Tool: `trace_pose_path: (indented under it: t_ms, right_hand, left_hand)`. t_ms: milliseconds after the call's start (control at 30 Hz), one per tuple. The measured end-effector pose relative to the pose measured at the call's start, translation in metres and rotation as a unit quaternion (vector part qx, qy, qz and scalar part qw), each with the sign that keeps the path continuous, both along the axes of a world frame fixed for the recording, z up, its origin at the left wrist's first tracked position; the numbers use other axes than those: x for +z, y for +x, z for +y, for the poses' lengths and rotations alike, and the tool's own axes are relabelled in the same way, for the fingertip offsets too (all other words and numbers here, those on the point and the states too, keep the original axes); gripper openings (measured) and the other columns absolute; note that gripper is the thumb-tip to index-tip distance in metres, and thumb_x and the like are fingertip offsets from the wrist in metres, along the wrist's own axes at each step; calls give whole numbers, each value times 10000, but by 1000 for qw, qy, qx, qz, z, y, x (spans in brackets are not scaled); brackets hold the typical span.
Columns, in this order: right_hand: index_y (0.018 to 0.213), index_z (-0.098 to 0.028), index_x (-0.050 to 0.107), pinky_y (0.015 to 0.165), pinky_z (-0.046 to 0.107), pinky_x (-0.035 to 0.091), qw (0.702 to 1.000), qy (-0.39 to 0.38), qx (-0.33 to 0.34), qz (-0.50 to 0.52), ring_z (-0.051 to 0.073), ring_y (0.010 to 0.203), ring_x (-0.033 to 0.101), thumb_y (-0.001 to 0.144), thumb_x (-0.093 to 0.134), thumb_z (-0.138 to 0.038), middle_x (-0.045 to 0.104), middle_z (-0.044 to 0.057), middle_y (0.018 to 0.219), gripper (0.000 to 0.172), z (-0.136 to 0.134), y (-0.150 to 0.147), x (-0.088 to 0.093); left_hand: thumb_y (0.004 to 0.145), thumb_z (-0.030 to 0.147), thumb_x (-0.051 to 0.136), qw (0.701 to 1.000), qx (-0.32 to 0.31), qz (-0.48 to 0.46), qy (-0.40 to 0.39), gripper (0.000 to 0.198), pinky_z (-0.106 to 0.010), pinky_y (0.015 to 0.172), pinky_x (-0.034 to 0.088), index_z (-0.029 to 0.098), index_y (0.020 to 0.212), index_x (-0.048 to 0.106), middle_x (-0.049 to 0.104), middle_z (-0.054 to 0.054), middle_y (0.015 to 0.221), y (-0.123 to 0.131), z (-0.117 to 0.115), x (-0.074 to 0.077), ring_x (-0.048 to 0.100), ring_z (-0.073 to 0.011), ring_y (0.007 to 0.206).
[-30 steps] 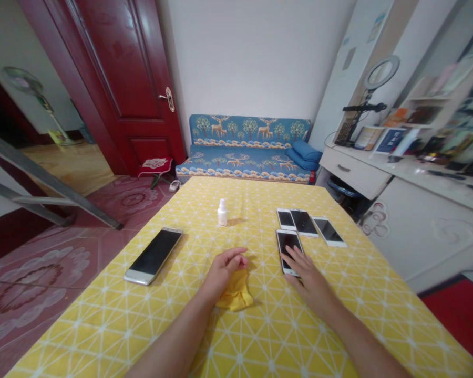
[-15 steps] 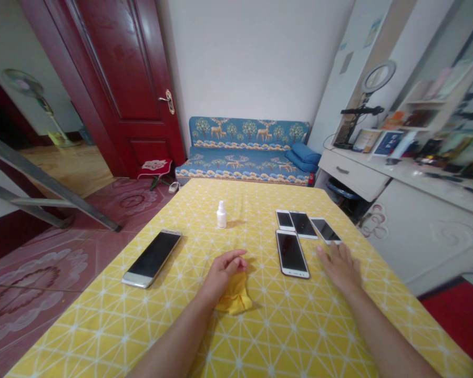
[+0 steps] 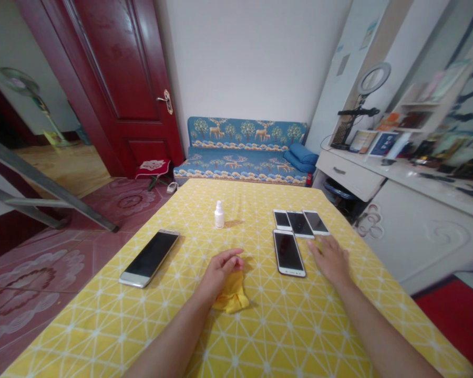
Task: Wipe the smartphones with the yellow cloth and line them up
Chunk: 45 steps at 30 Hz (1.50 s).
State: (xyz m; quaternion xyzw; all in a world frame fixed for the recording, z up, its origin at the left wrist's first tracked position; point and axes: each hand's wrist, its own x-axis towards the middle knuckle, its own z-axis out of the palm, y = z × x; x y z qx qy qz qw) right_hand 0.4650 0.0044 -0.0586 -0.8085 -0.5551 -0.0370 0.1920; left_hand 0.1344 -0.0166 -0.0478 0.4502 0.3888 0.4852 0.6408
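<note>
yellow cloth (image 3: 232, 295), crumpled, lying on the tablecloth near the near edge of the table, directly below the left hand (image 3: 223, 270). head view: left hand loosely curled, fingers folded toward the palm, resting at the cloth's top edge, with no clear grip on it. right hand (image 3: 330, 260) open, palm down, fingers spread, hovering or resting just to the right of a white-framed smartphone (image 3: 289, 253), apart from it. that phone lies screen up, with three more white or gold-framed smartphones (image 3: 299, 224) in a tight row just beyond it, edges overlapping or nearly so. one gold-framed smartphone (image 3: 148, 258) lies well to the left, tilted on the table. one small white dropper bottle (image 3: 219, 215) stands upright between the two groups, toward the far end. table covered by a yellow lattice-pattern tablecloth (image 3: 299, 336). beyond it: blue deer-print sofa (image 3: 244, 157) against the wall, dark red door (image 3: 102, 79) standing open at left, white desk with drawer (image 3: 349, 176) at right, ring light (image 3: 373, 79) on the desk, metal ladder (image 3: 43, 184) at far left.
</note>
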Motion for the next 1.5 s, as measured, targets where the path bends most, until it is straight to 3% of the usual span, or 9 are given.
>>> trace_pose_path:
  t_ms: [133, 300, 700, 1033, 1167, 1233, 1333, 1433, 1500]
  right_hand:
    - [1286, -149, 532, 1116, 509, 227, 979, 121, 146, 71, 271, 1361, 351, 933, 286, -543, 406, 159, 1461, 584, -21, -53, 0]
    - [1347, -249, 491, 1120, 603, 117, 950, 27, 311, 26, 298, 1404, 270, 909, 444, -482, 423, 85, 1467, 498, -43, -120, -2]
    - [1126, -117, 623, 1004, 448, 387, 971, 169, 130, 104, 274, 1137, 537, 934, 273, -539, 636, 163, 1166, 581, -15, -53, -7]
    - [1136, -147, 609, 1076, 511, 257, 980, 119, 117, 112, 301, 1241, 443, 845, 406, -599, 574, 145, 1257, 575, 23, -32, -13]
    - [1085, -157, 649, 1030, 457, 364, 965, 158, 116, 174, 271, 1165, 537, 875, 364, -585, 639, 132, 1191, 555, 11, -31, -12]
    - [1046, -143, 662, 942, 424, 453, 954, 188, 99, 212, 258, 1059, 609, 905, 322, -560, 679, 138, 1110, 557, 0, -29, -12]
    - [1009, -118, 667, 857, 411, 505, 938, 227, 76, 251, 261, 954, 653, 914, 349, -534, 707, 146, 1011, 532, -15, -33, -12]
    - [967, -142, 672, 884, 419, 489, 921, 287, 91, 248, 250, 956, 636, 929, 383, -470, 698, 131, 996, 438, -25, -46, -4]
    - [927, -174, 674, 899, 415, 473, 908, 324, 152, 216, 235, 959, 616, 939, 408, -396, 684, 109, 978, 347, -30, -59, 5]
  left_hand:
    - [737, 361, 720, 1000, 3, -5, -9, 401, -262, 753, 470, 132, 1065, 687, 680, -66, 844, 0, 0, 1, 612, -141, 751]
    - [739, 402, 705, 999, 31, -13, 9, 416, -299, 793, 492, 136, 1059, 690, 685, -66, 839, -1, 0, -2, 632, -157, 769]
    - [728, 406, 716, 1000, 22, 5, 14, 412, -280, 751, 481, 120, 1023, 690, 677, -58, 803, -1, 0, -4, 621, -141, 726]
    - [712, 421, 725, 1000, 23, 20, 7, 429, -291, 752, 478, 122, 1017, 695, 681, -74, 821, 2, -3, 0, 621, -153, 720]
    - [762, 454, 648, 994, 44, 81, 65, 406, -336, 772, 490, 148, 1026, 699, 685, -88, 842, -7, 1, 4, 636, -209, 796]
    - [818, 417, 571, 964, 86, 201, 153, 338, -361, 834, 475, 179, 1015, 708, 692, -100, 911, -24, 6, 13, 628, -239, 895]
    - [876, 343, 448, 823, 223, 456, 255, 337, -424, 1012, 350, 202, 1061, 692, 649, -125, 1109, -63, 14, 31, 531, -280, 1126]
    - [839, 439, 491, 653, 345, 660, 139, 552, -583, 1046, 201, 215, 1344, 486, 430, -190, 1404, -105, 20, 40, 276, -392, 1346]
    - [772, 560, 527, 618, 319, 719, 7, 784, -644, 986, 214, 158, 1423, 357, 407, -269, 1391, -126, 22, 39, 274, -463, 1326]
